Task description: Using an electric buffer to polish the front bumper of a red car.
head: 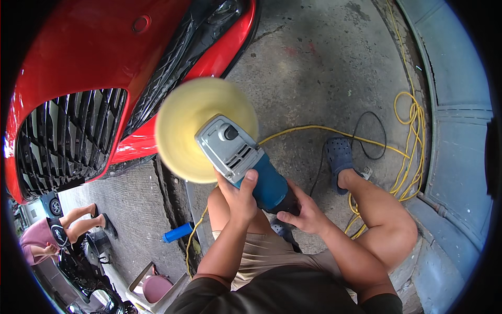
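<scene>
A power polisher (251, 172) with a grey metal gear head and a blue body is held in both hands, in front of a red car's front bumper (141, 149). My left hand (241, 194) grips it at the joint of gear head and blue body. Round its dark rear end my right hand (304, 210) is closed. The yellow round pad (176, 145) looks blurred, as if spinning. It overlaps the bumper's edge in this view; whether they touch I cannot tell. The car's black grille (72, 141) and headlight (225, 11) lie beyond.
A yellow cord (306, 127) crosses the concrete floor to a coil (415, 114) near a grey-blue metal gate (455, 149). A black cable (384, 133) loops by my foot. A blue cylinder (178, 232) lies at left. Another person (39, 239) stands by a motorcycle (78, 267).
</scene>
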`<state>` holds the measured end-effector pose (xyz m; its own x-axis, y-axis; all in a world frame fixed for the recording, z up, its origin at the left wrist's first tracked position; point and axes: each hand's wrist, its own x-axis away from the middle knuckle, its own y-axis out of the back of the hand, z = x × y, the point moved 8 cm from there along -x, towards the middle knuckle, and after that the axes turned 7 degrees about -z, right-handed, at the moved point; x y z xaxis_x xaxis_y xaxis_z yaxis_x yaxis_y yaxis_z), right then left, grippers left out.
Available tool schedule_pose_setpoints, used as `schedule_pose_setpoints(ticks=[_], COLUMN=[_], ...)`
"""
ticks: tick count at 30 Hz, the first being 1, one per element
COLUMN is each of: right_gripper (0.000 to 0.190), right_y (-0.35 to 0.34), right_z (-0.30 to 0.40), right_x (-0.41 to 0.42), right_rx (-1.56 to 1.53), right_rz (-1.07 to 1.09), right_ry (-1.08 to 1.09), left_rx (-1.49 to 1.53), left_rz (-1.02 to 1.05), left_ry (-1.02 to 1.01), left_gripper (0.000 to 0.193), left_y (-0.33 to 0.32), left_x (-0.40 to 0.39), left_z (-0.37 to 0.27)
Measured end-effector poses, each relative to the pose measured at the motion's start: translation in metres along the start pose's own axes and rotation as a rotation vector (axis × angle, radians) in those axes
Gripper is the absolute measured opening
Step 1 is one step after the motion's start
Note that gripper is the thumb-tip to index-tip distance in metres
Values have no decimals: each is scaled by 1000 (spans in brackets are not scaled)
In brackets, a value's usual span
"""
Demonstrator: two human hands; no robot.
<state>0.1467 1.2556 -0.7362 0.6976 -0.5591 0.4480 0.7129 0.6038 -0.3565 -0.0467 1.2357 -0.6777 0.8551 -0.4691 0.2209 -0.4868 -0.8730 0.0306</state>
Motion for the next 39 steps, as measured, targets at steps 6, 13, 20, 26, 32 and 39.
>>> schedule_pose_setpoints(ticks=[6,13,20,26,32,39], right_gripper=[109,109,106,103,108,107], right_y=[-5,-16,-2,35,36,14], right_z=[-3,15,30,30,36,19], right_x=[4,17,16,1,-4,6], right_rx=[68,278,350,121,30,214], right_rz=[-5,-29,-115,-255,-262,-108], right_ry=[4,60,100,146,99,60], left_rx=[-1,163,213,192,116,160], left_rz=[12,94,170,184,195,87], left_ry=[32,112,118,100,105,66], left_gripper=[92,95,93,84,81,89], left_y=[19,54,26,-58,-75,9], left_x=[1,11,4,-17,-23,0], left_z=[9,42,50,22,7,39])
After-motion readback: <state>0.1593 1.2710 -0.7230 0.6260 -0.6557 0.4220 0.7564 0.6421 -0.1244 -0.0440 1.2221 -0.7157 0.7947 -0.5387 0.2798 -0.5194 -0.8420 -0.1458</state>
